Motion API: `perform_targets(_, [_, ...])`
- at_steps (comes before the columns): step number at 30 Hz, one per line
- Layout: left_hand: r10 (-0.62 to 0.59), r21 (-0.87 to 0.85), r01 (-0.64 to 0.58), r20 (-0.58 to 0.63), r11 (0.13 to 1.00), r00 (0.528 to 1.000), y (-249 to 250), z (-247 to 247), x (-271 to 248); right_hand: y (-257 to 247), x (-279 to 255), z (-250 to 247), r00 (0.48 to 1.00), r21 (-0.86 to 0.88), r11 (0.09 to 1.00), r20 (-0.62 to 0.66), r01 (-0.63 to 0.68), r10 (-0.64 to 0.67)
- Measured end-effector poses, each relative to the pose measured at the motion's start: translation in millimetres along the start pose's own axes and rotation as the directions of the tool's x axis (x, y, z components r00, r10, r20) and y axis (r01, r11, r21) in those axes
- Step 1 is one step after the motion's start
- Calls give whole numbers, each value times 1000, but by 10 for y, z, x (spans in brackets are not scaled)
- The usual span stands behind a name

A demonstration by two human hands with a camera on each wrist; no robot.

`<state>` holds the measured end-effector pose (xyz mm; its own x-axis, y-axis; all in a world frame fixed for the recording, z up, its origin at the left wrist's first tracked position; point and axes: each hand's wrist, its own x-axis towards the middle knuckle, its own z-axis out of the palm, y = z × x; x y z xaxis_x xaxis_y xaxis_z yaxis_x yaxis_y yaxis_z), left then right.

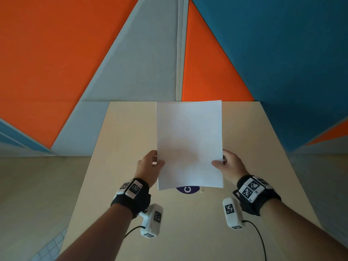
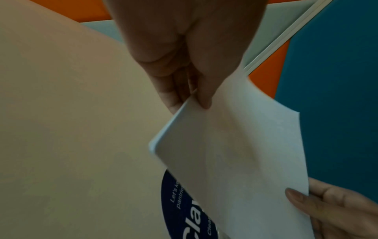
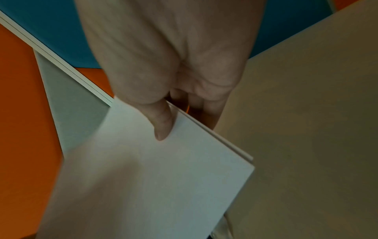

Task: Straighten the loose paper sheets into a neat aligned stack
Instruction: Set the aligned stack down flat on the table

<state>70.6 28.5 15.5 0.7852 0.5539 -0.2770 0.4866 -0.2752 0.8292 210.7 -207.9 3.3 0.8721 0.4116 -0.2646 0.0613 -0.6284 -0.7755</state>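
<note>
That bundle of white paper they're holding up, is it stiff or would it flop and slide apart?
The paper stack probably flops: it bows between the left hand and right hand. Sheets likely slip easily, since the right wrist view shows edges stepped at one corner. It seems light, as thumb pinches alone hold it.

Bare forearms enter from the bottom of the frame. Each wrist wears a black strap (image 1: 131,198) bearing white black-patterned marker tags (image 1: 250,188), with a white cabled camera pod (image 1: 151,220) hanging beneath.
</note>
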Motion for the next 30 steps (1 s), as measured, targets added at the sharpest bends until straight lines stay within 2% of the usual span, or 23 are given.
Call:
perform_targets(3, [-4, 34, 5, -13, 999, 1000, 17, -27, -96, 27, -65, -15, 999, -79, 997, 27, -26, 29])
perform_targets(7, [-4, 156, -5, 61, 988, 998, -117, 23, -205, 178, -200, 107, 988, -129, 984, 78, -124, 135])
perform_targets(13, [-95, 291, 58, 113, 955, 989, -413, 221, -331, 372, -354, 341, 965, -196, 954, 86, -229, 249])
perform_targets(16, [-143, 311, 100, 116, 945, 983, -483, 284, -348, 410, -384, 429, 956, -217, 937, 39, -275, 289])
perform_targets(20, [-173, 333, 123, 126, 935, 977, -512, 323, -317, 381, -374, 466, 961, -234, 934, -2, -270, 277])
perform_targets(22, [-161, 378, 102, 127, 920, 979, -510, 340, -299, 374, -363, 481, 969, -295, 924, -27, -244, 247])
perform_targets(27, [-103, 484, 38, 109, 874, 989, -530, 377, -276, 335, -365, 485, 963, -401, 879, -40, -258, 265])
perform_targets(30, [-108, 544, 27, 118, 838, 987, -531, 379, -255, 319, -365, 471, 960, -429, 862, -41, -268, 278])
